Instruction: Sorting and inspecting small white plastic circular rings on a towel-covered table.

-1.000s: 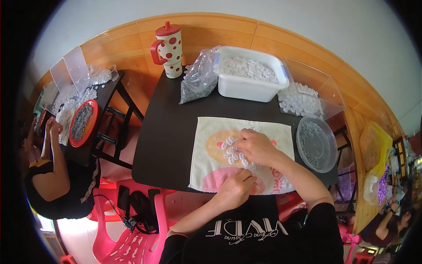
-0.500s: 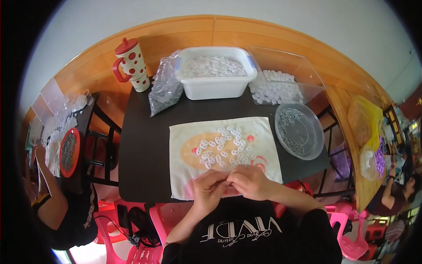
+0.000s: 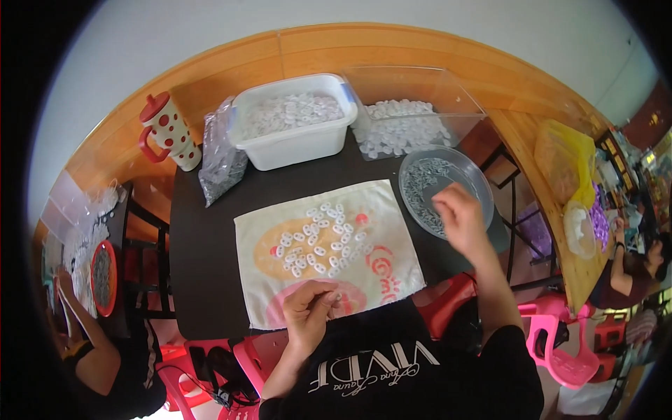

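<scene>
Over the near edge of the cloth, my left hand is closed in a pinch, a small pale piece showing at its fingertips. My right hand is above the right side of a round clear dish, fingers curled together. What they hold, if anything, is too small to make out. Small grey metal pieces lie heaped along the dish's left side. Several white oval pieces with two holes are scattered on the cloth, between my left hand and the far containers.
Along the back stand a polka-dot tumbler, a clear bag of grey pieces, a white tub of white pieces and a clear box of more. People sit at side tables; pink chairs stand near.
My hands have come apart: the right moved right and forward to the dish, the left stayed near the cloth's front edge. The whole view has turned, shifting the table leftward.
</scene>
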Available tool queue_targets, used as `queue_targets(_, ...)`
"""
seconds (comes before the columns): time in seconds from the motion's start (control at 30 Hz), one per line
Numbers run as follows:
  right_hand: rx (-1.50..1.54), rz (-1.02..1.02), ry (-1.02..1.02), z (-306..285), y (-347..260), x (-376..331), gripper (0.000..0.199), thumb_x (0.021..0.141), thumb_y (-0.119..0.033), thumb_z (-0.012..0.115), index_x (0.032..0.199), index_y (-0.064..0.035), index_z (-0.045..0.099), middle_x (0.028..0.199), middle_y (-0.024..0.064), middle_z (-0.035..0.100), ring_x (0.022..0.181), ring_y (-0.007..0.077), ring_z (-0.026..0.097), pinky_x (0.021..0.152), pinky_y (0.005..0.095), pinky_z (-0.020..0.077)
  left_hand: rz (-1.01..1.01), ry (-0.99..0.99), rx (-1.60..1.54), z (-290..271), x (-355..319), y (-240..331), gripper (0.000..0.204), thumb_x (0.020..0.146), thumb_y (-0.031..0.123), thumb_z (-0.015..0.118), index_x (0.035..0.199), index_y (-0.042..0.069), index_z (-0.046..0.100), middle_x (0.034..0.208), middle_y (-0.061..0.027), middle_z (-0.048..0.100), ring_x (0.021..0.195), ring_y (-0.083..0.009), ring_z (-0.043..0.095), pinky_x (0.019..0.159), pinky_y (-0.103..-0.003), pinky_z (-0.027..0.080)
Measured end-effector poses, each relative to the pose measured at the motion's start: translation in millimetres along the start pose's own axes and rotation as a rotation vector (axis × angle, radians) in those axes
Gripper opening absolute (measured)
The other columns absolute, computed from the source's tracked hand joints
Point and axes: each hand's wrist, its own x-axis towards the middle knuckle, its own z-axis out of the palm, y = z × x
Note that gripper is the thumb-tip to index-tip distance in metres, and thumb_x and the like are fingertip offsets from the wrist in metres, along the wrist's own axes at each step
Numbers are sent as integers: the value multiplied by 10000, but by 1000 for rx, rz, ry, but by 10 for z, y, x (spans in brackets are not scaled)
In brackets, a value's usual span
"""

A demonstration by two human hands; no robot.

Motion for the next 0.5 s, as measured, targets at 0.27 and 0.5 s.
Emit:
queue_targets(0.27,-333,39,-373,-266,492,-113,198,728,28,660,914,-39,659,914,135,658,910,349,632,774,444,512,77,-16,56,158,105,-12,173,876,-117,614,1011,-31,682,834,-40,643,634,-72,599,545,-187,468)
queue_targets(0.5,-430,-92,-447,-110,540,-120,201,711,35,608,885,-63,628,874,124,655,867,340,638,747,452,512,71,18,124,136,105,-141,179,873,-118,614,1014,-31,681,838,-29,636,668,-64,597,580,-185,457)
